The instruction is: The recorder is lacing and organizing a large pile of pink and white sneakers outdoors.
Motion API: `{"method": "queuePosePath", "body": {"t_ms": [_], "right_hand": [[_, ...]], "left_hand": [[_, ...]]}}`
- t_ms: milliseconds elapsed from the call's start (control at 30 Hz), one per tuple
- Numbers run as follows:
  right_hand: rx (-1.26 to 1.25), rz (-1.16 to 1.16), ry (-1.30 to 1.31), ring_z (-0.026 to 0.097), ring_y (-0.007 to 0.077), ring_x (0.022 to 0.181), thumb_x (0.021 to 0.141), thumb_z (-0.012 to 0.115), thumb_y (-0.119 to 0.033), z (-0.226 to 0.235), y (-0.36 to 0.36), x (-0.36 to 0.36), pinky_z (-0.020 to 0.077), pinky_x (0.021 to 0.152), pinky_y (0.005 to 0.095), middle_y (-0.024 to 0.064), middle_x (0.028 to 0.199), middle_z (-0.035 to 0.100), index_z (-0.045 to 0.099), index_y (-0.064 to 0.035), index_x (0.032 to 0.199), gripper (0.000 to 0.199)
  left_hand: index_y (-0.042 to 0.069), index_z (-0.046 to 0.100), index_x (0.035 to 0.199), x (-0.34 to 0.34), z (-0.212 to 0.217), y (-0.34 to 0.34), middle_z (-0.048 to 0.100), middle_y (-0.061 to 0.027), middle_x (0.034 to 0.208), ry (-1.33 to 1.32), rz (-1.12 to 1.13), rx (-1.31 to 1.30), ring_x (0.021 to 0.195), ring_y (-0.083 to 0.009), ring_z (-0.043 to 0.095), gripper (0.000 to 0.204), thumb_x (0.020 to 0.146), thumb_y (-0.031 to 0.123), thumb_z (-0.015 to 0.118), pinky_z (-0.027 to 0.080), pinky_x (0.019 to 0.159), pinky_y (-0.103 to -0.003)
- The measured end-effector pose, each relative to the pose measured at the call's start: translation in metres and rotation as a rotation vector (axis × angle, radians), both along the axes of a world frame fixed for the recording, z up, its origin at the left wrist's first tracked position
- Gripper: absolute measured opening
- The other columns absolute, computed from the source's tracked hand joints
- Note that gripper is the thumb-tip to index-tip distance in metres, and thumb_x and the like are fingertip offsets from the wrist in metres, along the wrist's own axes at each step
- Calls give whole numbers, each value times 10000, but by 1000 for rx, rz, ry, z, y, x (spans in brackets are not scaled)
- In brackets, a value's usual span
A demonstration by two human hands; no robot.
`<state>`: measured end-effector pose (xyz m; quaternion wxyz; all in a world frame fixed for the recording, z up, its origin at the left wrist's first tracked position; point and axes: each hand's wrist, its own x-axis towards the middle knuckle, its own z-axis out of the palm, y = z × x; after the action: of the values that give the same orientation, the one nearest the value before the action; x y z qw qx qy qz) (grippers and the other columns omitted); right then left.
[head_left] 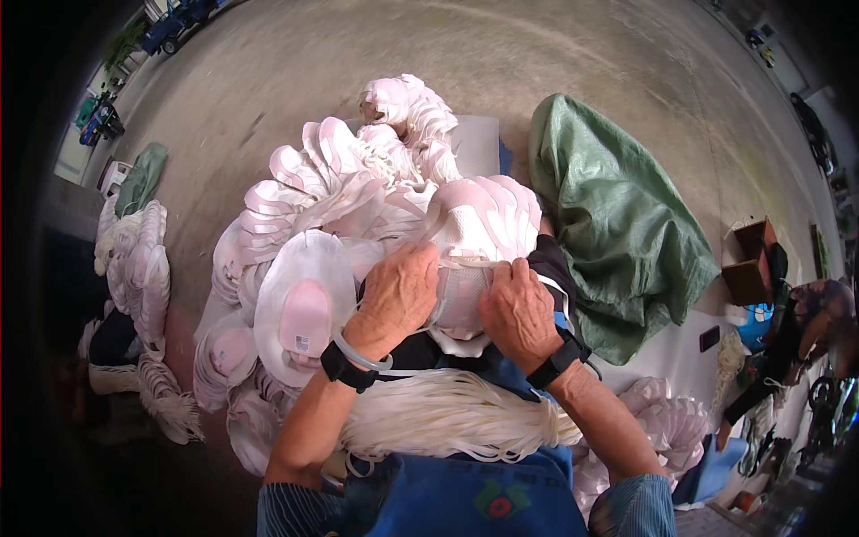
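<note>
My left hand [399, 291] and my right hand [518, 309] both press on a white and pink shoe upper [458, 295] resting on my lap. The fingers of both hands curl over its top edge, where a white lace runs. A thick bundle of white laces [447, 413] lies across my lap just below the hands. A big heap of pink and white shoe uppers [340, 206] rises directly beyond the hands. Each wrist wears a black band, and the left one also has a clear ring.
A green woven sack [617, 215] lies to the right of the heap. More stacked uppers [134, 259] stand at the left and at the lower right [667, 425]. A brown cardboard box [750, 259] and another person [796, 340] are at the far right on the concrete floor.
</note>
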<state>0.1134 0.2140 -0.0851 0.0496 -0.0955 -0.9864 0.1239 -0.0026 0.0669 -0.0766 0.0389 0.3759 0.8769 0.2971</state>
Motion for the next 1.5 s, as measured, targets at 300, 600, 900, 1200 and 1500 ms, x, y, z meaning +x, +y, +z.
{"method": "queuePosePath", "body": {"t_ms": [300, 600, 900, 1200, 1500], "right_hand": [[-11, 186, 32, 571, 303, 855, 711, 597, -86, 6, 17, 1, 538, 637, 352, 195, 837, 573, 646, 67, 642, 175], [-354, 34, 179, 599, 404, 724, 806, 514, -39, -11, 15, 3, 519, 625, 462, 221, 853, 551, 515, 36, 967, 178], [-100, 105, 122, 649, 318, 758, 822, 537, -49, -12, -2, 4, 531, 560, 392, 159, 870, 544, 466, -37, 1070, 258], [41, 105, 117, 629, 308, 572, 820, 524, -58, -18, 14, 7, 496, 472, 399, 179, 805, 571, 469, -5, 1061, 253], [-37, 106, 68, 664, 324, 678, 837, 513, -70, -44, 6, -9, 531, 560, 385, 209, 812, 592, 507, 68, 973, 195]], "left_hand": [[13, 568, 861, 1, -8, 1, 627, -173, 802, -115, 39, 104, 794, -383, 611, 112, 881, 123, 578, 477, 693, -444], [30, 593, 924, 1, -18, 4, 616, -151, 832, -117, 93, 229, 814, -355, 619, 121, 837, 96, 646, 492, 692, -424], [-27, 420, 1265, 37, -3, -10, 472, -222, 1209, 78, -33, -43, 1081, -389, 530, 517, 820, 97, 652, 479, 878, -417], [-46, 390, 1267, 39, -31, 7, 467, -220, 1192, 142, -46, -108, 1013, -400, 538, 503, 804, 39, 567, 520, 786, -459], [-123, 271, 1384, 33, -60, -16, 357, -367, 1371, 77, -210, 29, 1230, -492, 396, 595, 925, 206, 458, 338, 1051, -466]]}}
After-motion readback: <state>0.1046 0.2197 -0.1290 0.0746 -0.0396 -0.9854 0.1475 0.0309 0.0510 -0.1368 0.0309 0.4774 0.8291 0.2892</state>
